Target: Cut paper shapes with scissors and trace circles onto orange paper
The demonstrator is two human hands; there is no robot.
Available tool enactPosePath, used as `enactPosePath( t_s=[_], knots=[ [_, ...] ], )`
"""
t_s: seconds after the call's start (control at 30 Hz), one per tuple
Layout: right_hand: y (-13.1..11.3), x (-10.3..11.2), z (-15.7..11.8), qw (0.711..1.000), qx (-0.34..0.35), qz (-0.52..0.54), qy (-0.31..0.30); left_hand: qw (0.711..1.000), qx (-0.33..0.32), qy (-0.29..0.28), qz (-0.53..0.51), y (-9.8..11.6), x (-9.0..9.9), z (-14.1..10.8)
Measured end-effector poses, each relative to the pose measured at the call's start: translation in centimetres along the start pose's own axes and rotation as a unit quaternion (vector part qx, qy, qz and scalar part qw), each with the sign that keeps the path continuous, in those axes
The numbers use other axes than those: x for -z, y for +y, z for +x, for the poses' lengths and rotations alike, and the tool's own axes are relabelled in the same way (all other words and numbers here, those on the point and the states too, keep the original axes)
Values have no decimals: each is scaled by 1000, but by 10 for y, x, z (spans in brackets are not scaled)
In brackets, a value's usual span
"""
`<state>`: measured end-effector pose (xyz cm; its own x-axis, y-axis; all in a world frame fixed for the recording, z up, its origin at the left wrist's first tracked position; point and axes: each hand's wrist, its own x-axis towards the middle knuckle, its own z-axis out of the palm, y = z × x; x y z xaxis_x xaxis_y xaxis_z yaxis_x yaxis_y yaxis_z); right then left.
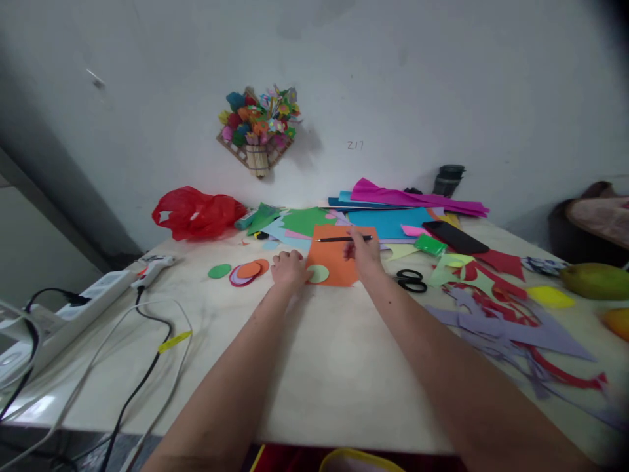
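Several cut paper discs lie on the desk; the orange sheet, bearing a pale green disc, appears uncut. Right hand: fingers closed on a dark pencil. Left hand: beside the pale green disc, finger closure indeterminate.

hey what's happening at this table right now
A person holds a pencil in the right hand, over an orange sheet. The left hand rests at the sheet's left edge, next to a pale green circle. More cut circles lie to the left, and scissors and paper scraps to the right.
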<state>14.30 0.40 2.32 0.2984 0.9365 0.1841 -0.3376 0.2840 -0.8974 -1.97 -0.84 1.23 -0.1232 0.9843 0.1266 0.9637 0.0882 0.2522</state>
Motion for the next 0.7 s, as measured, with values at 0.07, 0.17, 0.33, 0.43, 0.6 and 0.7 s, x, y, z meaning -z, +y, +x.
enactPosePath(
  t_s=[0.07,0.17,0.33,0.43,0.6,0.7],
  knots=[
    [2,-2,-4,999,-39,12,-22,1000,-26,10,-10,-3,-5,3],
    [6,-3,-8,998,-60,7,-33,997,-74,1,-8,-9,-12,9],
    [20,0,-9,999,-40,-15,-1,995,-88,-49,2,-16,-18,16],
    [25,2,-8,996,-90,13,0,993,-94,-75,5,-16,-14,14],
    [26,2,-10,986,-153,39,-51,990,-103,-97,25,-15,-12,12],
    [31,1,-12,994,-98,-18,-51,989,-104,-103,33,-16,-15,15]
  ],
)
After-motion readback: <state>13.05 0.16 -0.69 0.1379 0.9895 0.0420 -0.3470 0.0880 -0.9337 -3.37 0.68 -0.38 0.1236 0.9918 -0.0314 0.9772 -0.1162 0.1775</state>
